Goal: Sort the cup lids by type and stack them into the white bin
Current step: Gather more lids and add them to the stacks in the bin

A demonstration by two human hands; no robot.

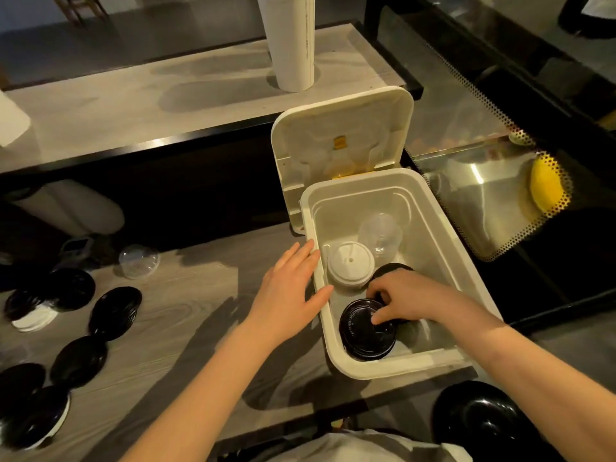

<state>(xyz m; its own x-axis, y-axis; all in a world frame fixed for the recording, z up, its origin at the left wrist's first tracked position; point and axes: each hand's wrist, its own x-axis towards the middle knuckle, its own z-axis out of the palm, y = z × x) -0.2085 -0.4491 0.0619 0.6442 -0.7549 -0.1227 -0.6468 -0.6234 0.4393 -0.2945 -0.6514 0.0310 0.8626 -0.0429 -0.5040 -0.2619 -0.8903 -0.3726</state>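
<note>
**Layout: bin right, loose lids left**

Bin sits at the table's right end, its cover tipped up behind it. Inside — one lid stack nearest, another behind it, clear cups further back. Loose lids scattered far left; dome lid behind them.

White bin, lid open, holding black lids, white lids, clear lids. More black lids scattered left of bin.

Head-worn view, looking steeply down, close over worktop
</note>
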